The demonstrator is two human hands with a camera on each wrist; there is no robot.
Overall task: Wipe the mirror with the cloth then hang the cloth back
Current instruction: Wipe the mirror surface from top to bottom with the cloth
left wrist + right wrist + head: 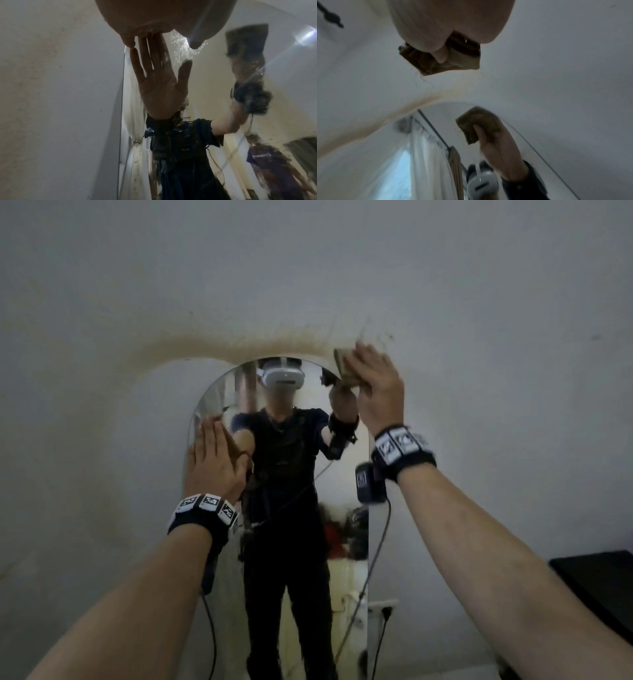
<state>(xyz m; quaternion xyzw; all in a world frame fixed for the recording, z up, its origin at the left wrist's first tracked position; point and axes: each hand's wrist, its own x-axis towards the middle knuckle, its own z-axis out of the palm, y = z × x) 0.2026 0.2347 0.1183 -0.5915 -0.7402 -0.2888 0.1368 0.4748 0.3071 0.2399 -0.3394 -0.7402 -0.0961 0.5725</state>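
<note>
An arched frameless mirror (pixel 219 392) hangs on a white wall. My left hand (pixel 212 453) lies flat and open against its left edge; in the left wrist view the fingertips (pixel 128 40) touch the glass (pixel 205 81) and meet their own reflection. My right hand (pixel 376 385) grips a folded olive-brown cloth (pixel 344 368) at the mirror's upper right rim, partly over the wall. In the right wrist view the thumb crosses the cloth (pixel 462 62), and the mirror (pixel 436 121) below reflects the cloth in the hand. The right hand looks motion-blurred.
A brown stain (pixel 239 344) arcs over the wall above the mirror. A dark hook-like fitting (pixel 332 17) sits on the wall up left of the cloth. A black object (pixel 599 587) stands low on the right, beside a wall socket (pixel 387 609). Cables hang from both wrists.
</note>
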